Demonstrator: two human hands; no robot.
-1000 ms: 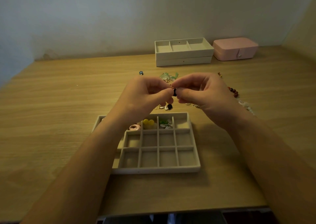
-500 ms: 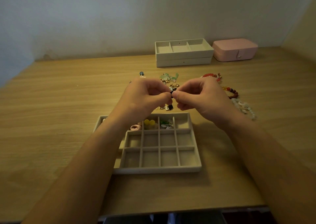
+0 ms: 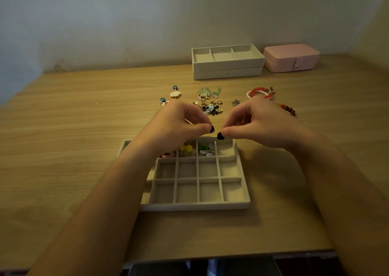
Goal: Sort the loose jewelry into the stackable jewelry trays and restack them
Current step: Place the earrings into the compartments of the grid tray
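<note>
2 black pieces (image 3: 211, 129) have parted: left grip (image 3: 176, 128) pinches 1, right grip (image 3: 256, 126) 1.

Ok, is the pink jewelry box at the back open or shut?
Shut. The pink jewelry box has its lid lying flush on the base, and its strap is folded down over the front.

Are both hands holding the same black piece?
No: left hand pinches one black piece, right hand a second black piece, a gap between them.
</note>
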